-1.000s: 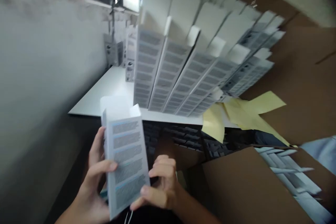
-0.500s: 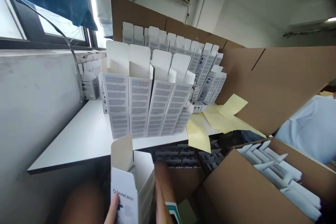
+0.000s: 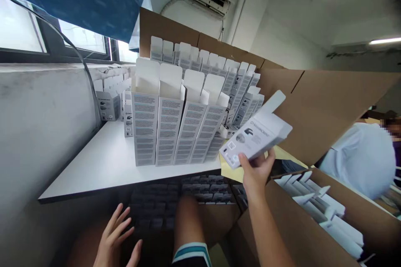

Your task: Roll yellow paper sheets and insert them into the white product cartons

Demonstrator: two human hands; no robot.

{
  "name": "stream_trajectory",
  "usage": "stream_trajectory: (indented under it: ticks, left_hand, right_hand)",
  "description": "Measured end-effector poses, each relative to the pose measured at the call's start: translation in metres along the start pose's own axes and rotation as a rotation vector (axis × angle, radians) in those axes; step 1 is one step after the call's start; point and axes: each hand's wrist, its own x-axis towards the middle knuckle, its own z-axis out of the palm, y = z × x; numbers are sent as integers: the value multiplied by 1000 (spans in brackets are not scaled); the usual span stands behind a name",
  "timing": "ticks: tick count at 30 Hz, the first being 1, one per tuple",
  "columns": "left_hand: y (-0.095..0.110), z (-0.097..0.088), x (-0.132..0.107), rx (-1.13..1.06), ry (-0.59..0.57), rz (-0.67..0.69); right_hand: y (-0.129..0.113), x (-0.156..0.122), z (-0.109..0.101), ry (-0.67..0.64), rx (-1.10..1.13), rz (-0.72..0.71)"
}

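Gripped in my right hand (image 3: pixel 258 171) is a white printed carton (image 3: pixel 255 135), tilted, its top flap raised and its open end pointing up and right. It is held above yellow sheets (image 3: pixel 230 167) at the table's right side. My left hand (image 3: pixel 115 238) is low on the left with fingers spread and nothing in it, below the edge of the white table (image 3: pixel 94 167). On that table a row of tall white cartons (image 3: pixel 169 129) stands upright with top flaps up.
More open cartons (image 3: pixel 206 60) stand behind the row, against a brown cardboard panel (image 3: pixel 175 25). At right, a cardboard box (image 3: pixel 282 217) holds several white cartons (image 3: pixel 326 204). A person in a light shirt (image 3: pixel 360 158) is beyond it. More packed cartons (image 3: pixel 206 187) sit under the table.
The carton has moved from low in front of me up to the right, now in my right hand alone. My left hand has let go of it and opened.
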Motion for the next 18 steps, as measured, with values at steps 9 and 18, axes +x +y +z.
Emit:
stream_trajectory:
  ticks: [9,18]
  left_hand:
    - [-50,-1,-14,-23,10,-145]
    - [-61,2,-16,-9,-69,-152]
  right_hand:
    - [10,54,55,-57,-88,-155]
    - [27,55,71,-100,-87,-126]
